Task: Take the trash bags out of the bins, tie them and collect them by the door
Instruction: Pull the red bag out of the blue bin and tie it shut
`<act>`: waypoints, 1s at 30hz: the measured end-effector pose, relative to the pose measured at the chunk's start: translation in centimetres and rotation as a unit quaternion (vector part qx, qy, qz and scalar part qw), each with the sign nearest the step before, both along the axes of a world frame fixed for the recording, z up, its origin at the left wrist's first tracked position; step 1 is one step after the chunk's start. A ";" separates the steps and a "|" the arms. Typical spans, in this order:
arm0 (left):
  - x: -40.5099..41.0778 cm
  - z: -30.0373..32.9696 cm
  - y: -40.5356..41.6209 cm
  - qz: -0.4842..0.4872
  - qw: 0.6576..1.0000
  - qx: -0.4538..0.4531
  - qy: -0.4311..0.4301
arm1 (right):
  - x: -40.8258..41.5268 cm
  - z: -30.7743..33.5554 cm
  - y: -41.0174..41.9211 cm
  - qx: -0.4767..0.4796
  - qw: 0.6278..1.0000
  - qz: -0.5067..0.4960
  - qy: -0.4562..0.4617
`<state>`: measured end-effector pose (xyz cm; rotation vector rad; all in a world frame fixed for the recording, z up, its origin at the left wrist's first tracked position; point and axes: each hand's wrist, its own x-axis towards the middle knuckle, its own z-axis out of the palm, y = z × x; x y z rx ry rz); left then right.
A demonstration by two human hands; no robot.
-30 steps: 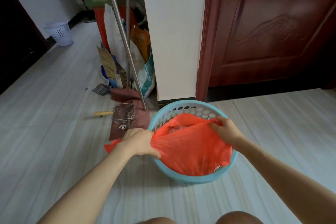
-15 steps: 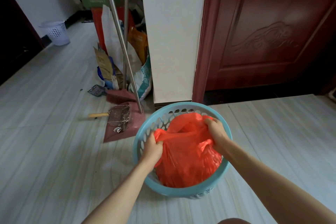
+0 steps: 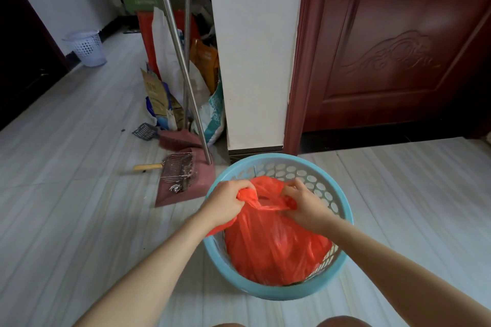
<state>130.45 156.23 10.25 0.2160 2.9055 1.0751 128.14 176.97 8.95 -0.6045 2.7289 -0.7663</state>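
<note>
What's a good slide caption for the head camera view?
Both hands, left and right, gather the orange trash bag inside the blue bin.

head cam, looking down, close

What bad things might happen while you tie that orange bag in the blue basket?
The thin orange plastic bag looks full, so pulling its top hard with the left hand and right hand might tear it. Tied loosely, it may spill when lifted. Lifting could also tip the light blue perforated bin toward the red dustpan beside it.
</note>
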 end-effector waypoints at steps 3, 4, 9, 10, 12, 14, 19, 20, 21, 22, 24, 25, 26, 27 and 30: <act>-0.2 1.8 -0.4 -0.102 0.979 -0.173 0.042 | -0.2 -0.3 -0.5 -0.053 0.998 -0.014 -0.036; -0.3 2.5 -0.4 -0.128 0.963 -0.229 0.068 | -0.2 -0.5 -0.7 -0.045 0.998 -0.023 -0.049; -1.7 4.9 -1.4 -0.099 0.913 -0.388 0.074 | -0.3 -1.3 -0.8 0.000 0.994 -0.029 -0.104; -1.9 5.1 -1.6 -0.087 0.910 -0.401 0.057 | -0.3 -1.5 -0.9 0.018 0.994 -0.020 -0.105; -2.1 5.1 -1.8 -0.078 0.934 -0.348 0.013 | -0.4 -1.7 -1.0 0.040 0.992 0.002 -0.119; -2.2 5.0 -1.7 -0.086 0.969 -0.228 -0.041 | -0.4 -1.8 -1.1 0.031 0.987 0.027 -0.155; -2.2 4.9 -0.5 -0.162 0.967 -0.198 0.007 | 0.0 -1.4 -1.9 0.090 0.975 0.115 -0.170; -2.2 4.8 -0.1 -0.175 0.962 -0.209 0.026 | 0.0 -1.6 -2.1 0.105 0.972 0.128 -0.164; -2.3 4.8 0.3 -0.182 0.957 -0.220 0.045 | 0.1 -1.6 -2.4 0.120 0.972 0.129 -0.158; -2.3 4.8 0.5 -0.176 0.954 -0.233 0.071 | 0.4 -1.6 -2.6 0.118 0.973 0.133 -0.148; -2.7 4.6 0.1 -0.117 0.949 -0.262 0.132 | 0.6 -1.8 -2.5 0.092 0.980 0.112 -0.135; -2.9 4.4 -0.2 -0.064 0.944 -0.279 0.167 | 0.6 -2.1 -2.4 0.080 0.984 0.092 -0.131; -3.1 4.1 -0.7 -0.002 0.934 -0.296 0.199 | 0.6 -2.2 -2.2 0.064 0.988 0.077 -0.119; -3.3 3.8 -1.2 0.059 0.923 -0.309 0.223 | 0.7 -2.1 -2.1 0.051 0.990 0.060 -0.117; -3.7 3.1 -2.5 0.205 0.905 -0.311 0.207 | 0.8 -2.6 -2.1 -0.013 0.990 -0.009 -0.143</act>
